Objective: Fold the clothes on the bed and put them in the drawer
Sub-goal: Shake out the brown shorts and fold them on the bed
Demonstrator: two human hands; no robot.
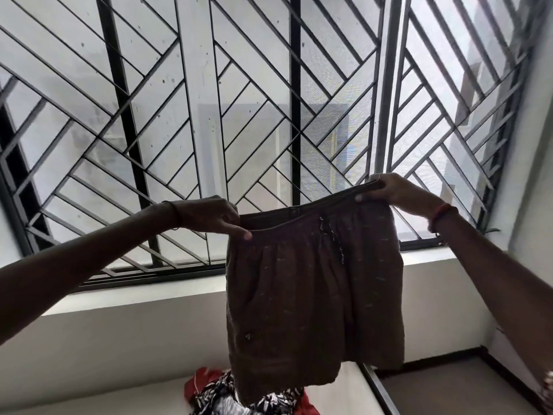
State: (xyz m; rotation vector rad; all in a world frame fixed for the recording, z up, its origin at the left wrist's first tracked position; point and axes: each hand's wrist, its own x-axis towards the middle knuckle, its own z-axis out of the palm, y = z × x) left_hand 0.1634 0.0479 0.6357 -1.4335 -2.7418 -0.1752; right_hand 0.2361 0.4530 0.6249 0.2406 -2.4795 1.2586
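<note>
Head view, left to right: what are the hands doing?

Left hand [215, 218] pinches the 9 o'clock end of the waistband [299, 220], thumb in front. The shorts [314, 295] hang between the hands, in the air before the window [209, 115]. Right hand [398, 193] grips the 3 o'clock end, fingers curled over the band.

And the axis?

The waistband runs roughly 8 to 2 o'clock, right end higher. The legs drop to 6 o'clock, over the pile [248, 393] on the bed [104, 405]; whether the hem touches it, I cannot tell.

Which hand is nearer for the fold?

Neither, I'd judge. Each holds a corner, so bringing the ends together would halve the shorts lengthwise.
</note>
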